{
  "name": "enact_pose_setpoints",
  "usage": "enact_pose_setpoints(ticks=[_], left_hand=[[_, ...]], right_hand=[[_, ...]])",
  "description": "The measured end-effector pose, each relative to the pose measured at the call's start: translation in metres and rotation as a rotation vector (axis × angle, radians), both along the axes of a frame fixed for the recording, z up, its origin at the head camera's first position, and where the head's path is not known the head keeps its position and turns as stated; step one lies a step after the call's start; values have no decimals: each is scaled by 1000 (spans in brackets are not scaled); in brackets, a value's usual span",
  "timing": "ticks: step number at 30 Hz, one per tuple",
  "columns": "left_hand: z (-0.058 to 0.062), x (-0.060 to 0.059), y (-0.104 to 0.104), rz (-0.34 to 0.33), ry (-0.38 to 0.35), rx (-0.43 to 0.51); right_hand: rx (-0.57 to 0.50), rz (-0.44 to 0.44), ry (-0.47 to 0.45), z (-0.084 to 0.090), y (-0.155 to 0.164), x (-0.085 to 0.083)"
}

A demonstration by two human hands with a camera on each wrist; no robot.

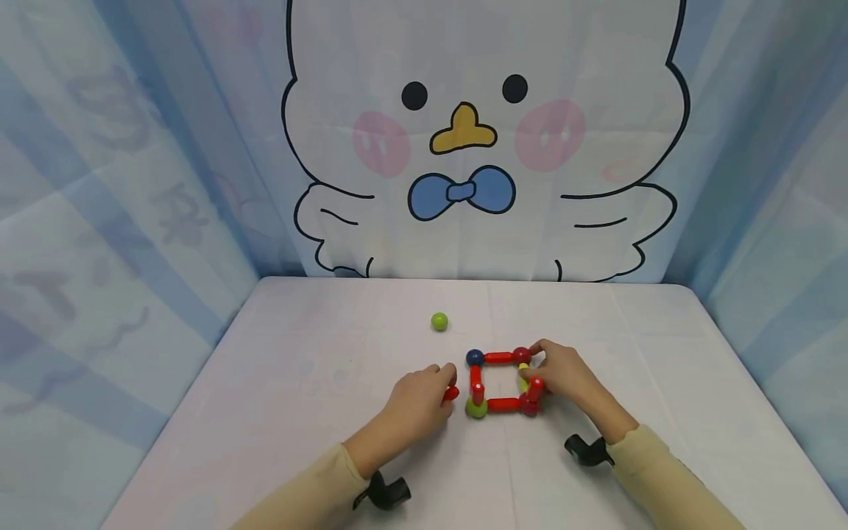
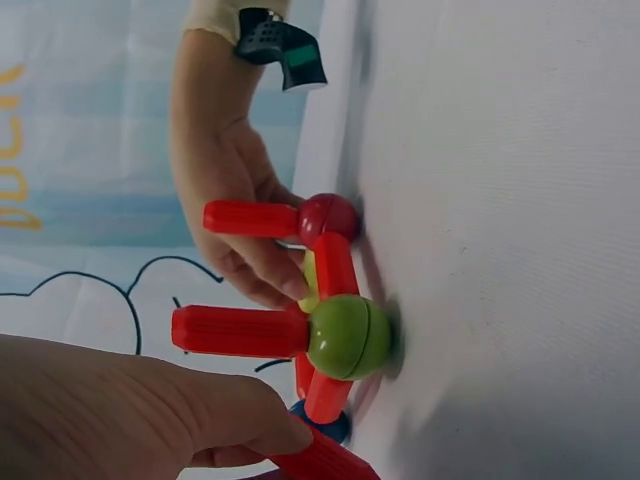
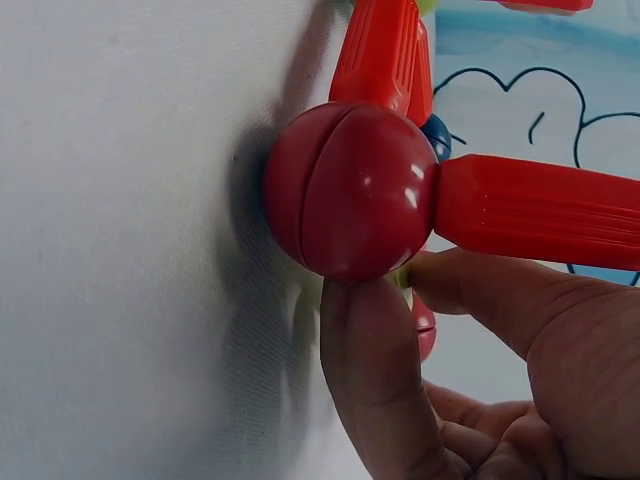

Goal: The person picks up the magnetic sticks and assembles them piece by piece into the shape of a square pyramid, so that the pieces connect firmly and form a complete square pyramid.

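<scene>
- Fingers (image 3: 370,380) of the right hand (image 1: 563,375) are curled against the right side of the stick-and-ball frame (image 1: 501,383), one fingertip pressed to the underside of the dark red ball (image 3: 350,190) in the right wrist view, the thumb lying along a red stick (image 3: 540,210) that rises from it.
- The left hand (image 1: 414,401) lies just left of the frame, fingers curled and pinching a loose red stick (image 1: 451,393) whose tip shows at the fingertips.
- The frame sits low and right of centre in the head view, on the white counter (image 1: 298,368): a square of red sticks with a blue ball (image 1: 474,358) at its upper left corner and a green ball (image 1: 475,407) at its lower left.
- Upright red sticks stand from the two lower corners; the left wrist view shows them side by side.
- A yellow stick (image 1: 523,375) shows on the right side, partly hidden by the right hand.
- A loose green ball (image 1: 439,321) lies apart from the frame, toward the upper left of it.
- Behind the counter hangs a cartoon bird backdrop (image 1: 464,147).
</scene>
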State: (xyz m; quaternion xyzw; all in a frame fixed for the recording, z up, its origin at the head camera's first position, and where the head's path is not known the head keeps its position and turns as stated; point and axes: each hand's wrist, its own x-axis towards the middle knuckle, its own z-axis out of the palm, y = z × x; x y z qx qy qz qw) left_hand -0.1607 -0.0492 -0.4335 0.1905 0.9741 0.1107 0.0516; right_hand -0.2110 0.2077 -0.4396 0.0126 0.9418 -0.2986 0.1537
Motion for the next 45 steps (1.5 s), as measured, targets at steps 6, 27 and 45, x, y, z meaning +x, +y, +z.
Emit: enact_pose_setpoints(ticks=[6, 27, 45], left_hand=[[3, -13, 3, 22, -45, 194], [-4, -48, 8, 14, 12, 493], [-27, -61, 5, -18, -152, 409]], right_hand=[[-18, 10, -7, 1, -1, -1], [-20, 48, -8, 0, -5, -4], [-82, 24, -7, -6, -5, -3]])
